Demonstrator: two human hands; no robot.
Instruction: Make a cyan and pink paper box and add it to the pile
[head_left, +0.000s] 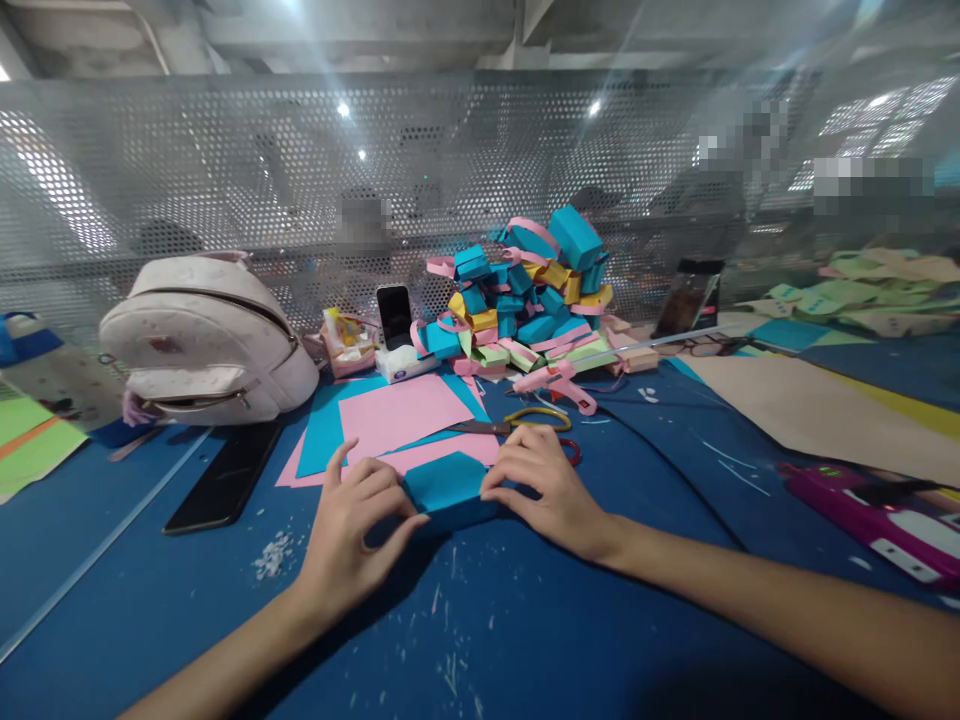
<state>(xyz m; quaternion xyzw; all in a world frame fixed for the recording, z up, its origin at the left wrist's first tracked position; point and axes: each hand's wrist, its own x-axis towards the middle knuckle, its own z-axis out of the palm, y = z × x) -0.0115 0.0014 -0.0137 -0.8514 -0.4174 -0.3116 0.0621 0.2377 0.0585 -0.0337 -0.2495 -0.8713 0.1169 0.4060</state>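
- Head view: your left hand (pixel 366 520) and right hand (pixel 546 488) pinch opposite ends of a blue paper box (pixel 448 484), just before a pink sheet (pixel 405 412).
- Your blue table (pixel 600 640) bears white scraps (pixel 274 556).
- Beyond it, a perforated screen (pixel 247 160) stands beneath the ceiling (pixel 390 28).

Left hand (pixel 356 525): bare, with slender fingers (pixel 375 480) and a slim thumb, as we see it.
Right hand (pixel 546 490): bare too, its build much like our left one.
Left wrist (pixel 306 598): uncovered, narrow.
Right wrist (pixel 611 540): uncovered, equally slight.
Left forearm (pixel 240 650): bare to the lower edge of our view.
Right forearm (pixel 735 590): bare, smooth in outline, thicker towards our right edge.
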